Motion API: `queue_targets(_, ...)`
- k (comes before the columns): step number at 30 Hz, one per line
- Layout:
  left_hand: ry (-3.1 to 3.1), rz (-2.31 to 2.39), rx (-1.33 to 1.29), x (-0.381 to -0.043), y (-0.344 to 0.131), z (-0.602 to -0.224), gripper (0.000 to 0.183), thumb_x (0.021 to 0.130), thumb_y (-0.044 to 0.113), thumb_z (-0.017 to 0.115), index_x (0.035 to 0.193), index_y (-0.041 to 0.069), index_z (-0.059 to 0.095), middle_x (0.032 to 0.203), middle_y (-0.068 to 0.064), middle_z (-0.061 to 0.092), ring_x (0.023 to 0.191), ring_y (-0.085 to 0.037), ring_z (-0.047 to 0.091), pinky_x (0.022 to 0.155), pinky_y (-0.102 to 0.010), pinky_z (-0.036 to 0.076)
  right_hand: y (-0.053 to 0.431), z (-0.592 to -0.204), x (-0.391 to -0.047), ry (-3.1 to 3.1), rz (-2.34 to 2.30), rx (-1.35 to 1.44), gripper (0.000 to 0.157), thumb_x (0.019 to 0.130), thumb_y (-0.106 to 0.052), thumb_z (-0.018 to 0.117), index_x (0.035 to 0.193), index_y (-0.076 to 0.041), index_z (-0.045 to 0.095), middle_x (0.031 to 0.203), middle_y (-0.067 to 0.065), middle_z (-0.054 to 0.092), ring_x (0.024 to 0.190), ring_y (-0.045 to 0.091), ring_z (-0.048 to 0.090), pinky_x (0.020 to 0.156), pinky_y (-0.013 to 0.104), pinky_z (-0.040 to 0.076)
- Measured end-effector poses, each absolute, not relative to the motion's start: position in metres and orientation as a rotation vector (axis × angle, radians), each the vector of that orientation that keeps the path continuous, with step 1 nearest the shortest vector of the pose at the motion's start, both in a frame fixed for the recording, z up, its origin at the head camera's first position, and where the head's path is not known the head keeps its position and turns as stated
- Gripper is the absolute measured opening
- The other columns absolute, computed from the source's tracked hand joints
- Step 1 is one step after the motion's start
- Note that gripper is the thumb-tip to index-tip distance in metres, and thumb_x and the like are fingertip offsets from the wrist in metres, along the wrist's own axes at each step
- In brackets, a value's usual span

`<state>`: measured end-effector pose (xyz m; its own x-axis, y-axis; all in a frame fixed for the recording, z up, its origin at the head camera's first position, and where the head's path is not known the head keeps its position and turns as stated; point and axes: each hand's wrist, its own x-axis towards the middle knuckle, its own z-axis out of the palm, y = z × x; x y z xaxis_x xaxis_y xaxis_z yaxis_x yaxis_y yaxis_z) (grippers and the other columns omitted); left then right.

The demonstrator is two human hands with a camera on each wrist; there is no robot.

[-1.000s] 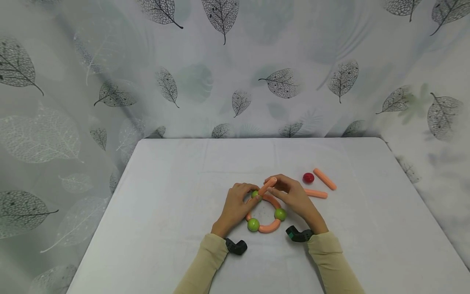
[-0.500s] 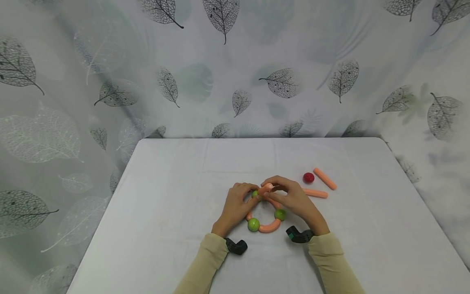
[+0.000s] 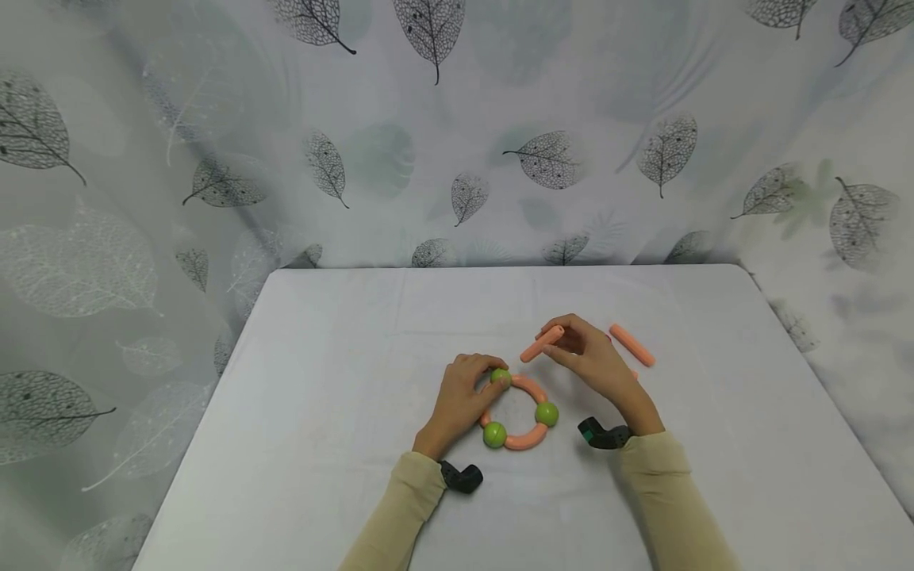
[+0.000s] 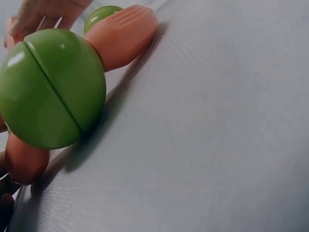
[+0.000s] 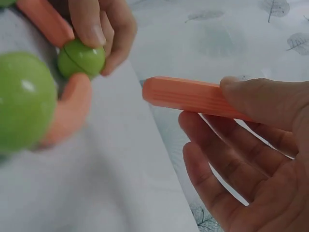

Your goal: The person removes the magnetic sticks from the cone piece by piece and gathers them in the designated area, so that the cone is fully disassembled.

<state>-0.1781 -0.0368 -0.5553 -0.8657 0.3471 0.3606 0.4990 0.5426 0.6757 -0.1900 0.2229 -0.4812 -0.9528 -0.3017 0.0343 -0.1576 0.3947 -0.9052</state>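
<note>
A ring of curved orange rods [image 3: 527,438] joined by green balls lies on the white table. My left hand [image 3: 460,396] pinches the ring's far-left green ball [image 3: 501,377] between thumb and fingers; the right wrist view shows the same ball [image 5: 82,59] in that grip. Two other green balls sit at the ring's right [image 3: 547,413] and near-left [image 3: 494,434]. My right hand [image 3: 589,358] holds a straight, ridged orange rod [image 3: 540,346] by one end, thumb on top, its other end pointing toward the ring, apart from it. The left hand partly covers the ring's left side.
A loose orange rod [image 3: 632,346] lies at the right, beyond my right hand. A second rod's tip [image 3: 635,374] peeks out from behind that wrist, and the red ball there is almost wholly hidden. A leaf-printed cloth [image 3: 457,143] hangs behind the table.
My right hand has moved away from the ring, right and farther back, carrying the straight orange rod; it now covers the red ball. My left hand stays at the green ball.
</note>
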Motion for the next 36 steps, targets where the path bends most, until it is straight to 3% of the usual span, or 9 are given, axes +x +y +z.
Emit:
queue_targets(5, -2.596, -1.222, -0.716, -0.179, -0.037, -0.556, 0.021, 0.101, 0.037, 0.069, 0.116, 0.024, 0.073, 0.114, 0.006, 0.076, 0.107, -0.018, 0.064, 0.096, -0.041, 0.048, 0.235, -0.477, -0.207, 2.554, -1.487, -0.386, 0.03, 0.102, -0.029, 0.07, 0.126, -0.015, 0.062, 0.133, 0.008, 0.065, 0.125, 0.031, 0.067, 0.095, 0.027, 0.054)
queue_targets(9, -2.588, -1.229, -0.717, -0.179, -0.037, -0.556, 0.022, 0.1, 0.037, 0.069, 0.117, 0.023, 0.073, 0.115, 0.005, 0.076, 0.108, -0.019, 0.064, 0.096, -0.043, 0.048, 0.241, -0.478, -0.218, 2.58, -1.391, -0.388, 0.028, 0.104, -0.026, 0.066, 0.127, -0.009, 0.063, 0.13, 0.013, 0.067, 0.118, 0.033, 0.071, 0.099, 0.04, 0.052)
queue_targets(13, -2.582, -1.23, -0.716, -0.179, -0.037, -0.556, 0.022, 0.1, 0.036, 0.069, 0.117, 0.022, 0.073, 0.115, 0.004, 0.076, 0.108, -0.02, 0.064, 0.096, -0.044, 0.048, 0.246, -0.474, -0.229, 2.607, -1.265, -0.384, 0.036, 0.106, -0.028, 0.063, 0.134, -0.007, 0.061, 0.133, 0.015, 0.067, 0.12, 0.034, 0.07, 0.102, 0.051, 0.052)
queue_targets(19, -2.62, -1.247, -0.705, -0.179, -0.037, -0.554, 0.022, 0.101, 0.038, 0.067, 0.118, 0.024, 0.073, 0.116, 0.005, 0.076, 0.111, -0.02, 0.063, 0.099, -0.043, 0.047, 0.254, -0.465, -0.247, 2.622, -1.084, -0.415, 0.04, 0.103, -0.026, 0.066, 0.138, -0.007, 0.06, 0.131, 0.016, 0.069, 0.119, 0.035, 0.068, 0.085, 0.042, 0.055)
queue_targets(27, -2.636, -1.249, -0.693, -0.179, -0.038, -0.555, 0.023, 0.101, 0.038, 0.067, 0.119, 0.024, 0.073, 0.118, 0.005, 0.076, 0.113, -0.02, 0.063, 0.101, -0.045, 0.046, 0.271, -0.463, -0.266, 2.505, -1.06, -0.422, 0.043, 0.103, -0.031, 0.066, 0.138, -0.006, 0.059, 0.136, 0.017, 0.068, 0.127, 0.035, 0.064, 0.103, 0.052, 0.051)
queue_targets(36, -2.603, -1.258, -0.697, -0.177, -0.038, -0.557, 0.022, 0.101, 0.036, 0.069, 0.118, 0.023, 0.073, 0.117, 0.005, 0.076, 0.111, -0.02, 0.063, 0.1, -0.044, 0.046, 0.288, -0.471, -0.28, 2.523, -0.878, -0.493, 0.028, 0.103, -0.028, 0.067, 0.125, -0.01, 0.068, 0.128, 0.014, 0.07, 0.125, 0.035, 0.062, 0.106, 0.054, 0.049)
